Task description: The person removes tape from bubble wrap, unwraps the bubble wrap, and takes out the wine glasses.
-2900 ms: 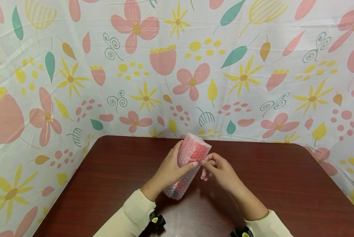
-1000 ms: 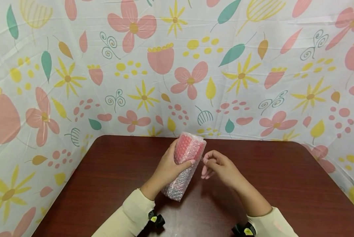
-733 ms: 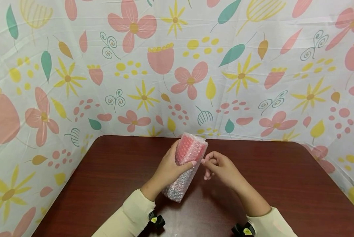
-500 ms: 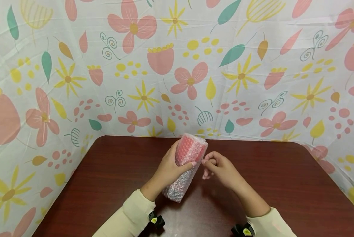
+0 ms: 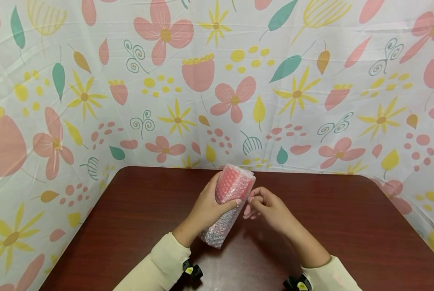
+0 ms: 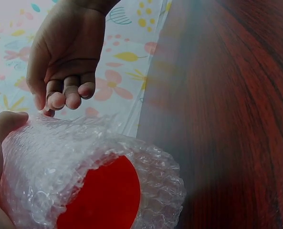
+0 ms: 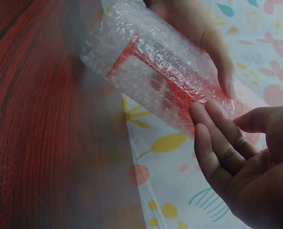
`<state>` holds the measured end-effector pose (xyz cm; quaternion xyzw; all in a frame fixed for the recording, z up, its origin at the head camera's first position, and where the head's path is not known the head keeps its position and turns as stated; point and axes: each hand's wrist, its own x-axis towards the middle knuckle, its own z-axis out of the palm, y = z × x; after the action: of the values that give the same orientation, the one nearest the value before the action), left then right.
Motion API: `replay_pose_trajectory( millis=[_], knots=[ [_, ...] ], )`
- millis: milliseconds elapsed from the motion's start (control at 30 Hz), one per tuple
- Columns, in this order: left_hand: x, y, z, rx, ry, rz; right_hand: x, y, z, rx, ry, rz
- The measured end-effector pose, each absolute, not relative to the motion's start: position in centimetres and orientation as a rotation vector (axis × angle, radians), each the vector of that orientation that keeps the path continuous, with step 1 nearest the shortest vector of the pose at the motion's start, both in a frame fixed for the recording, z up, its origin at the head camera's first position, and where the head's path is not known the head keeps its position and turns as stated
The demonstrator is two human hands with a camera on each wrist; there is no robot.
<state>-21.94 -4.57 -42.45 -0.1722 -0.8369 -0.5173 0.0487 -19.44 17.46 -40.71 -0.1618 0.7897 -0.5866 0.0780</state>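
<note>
A long package in clear bubble wrap (image 5: 224, 218), with something red inside, stands tilted over the table. My left hand (image 5: 206, 208) grips it around the side, thumb across the front. In the left wrist view, a smooth red end (image 6: 105, 195) shows inside the open end of the wrap. At the package's right edge is my right hand (image 5: 271, 208), its thumb and index fingertips together, pinching at the wrap's edge. The other fingers curl loosely, as the right wrist view shows (image 7: 222, 143). What exactly sits between the fingertips is too small to tell.
A dark reddish-brown wooden table (image 5: 148, 194) lies under both hands. A white cloth with a flower print (image 5: 202, 133) hangs behind the table and at its sides. Black camera straps (image 5: 192, 270) sit at both wrists.
Since the earliest frame, the package has turned in the left hand, showing more red at its upper front. The right hand was slightly apart a second ago and is now back at the package's edge.
</note>
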Motion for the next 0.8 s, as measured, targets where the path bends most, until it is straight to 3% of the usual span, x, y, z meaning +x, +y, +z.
replay_pose_trajectory(
  millis=[800],
  knots=[
    [-22.04, -4.54, -42.45, -0.507, -2.53, -1.559, -19.36, 17.42, -40.38, -0.495, 2.334, -1.775]
  ],
)
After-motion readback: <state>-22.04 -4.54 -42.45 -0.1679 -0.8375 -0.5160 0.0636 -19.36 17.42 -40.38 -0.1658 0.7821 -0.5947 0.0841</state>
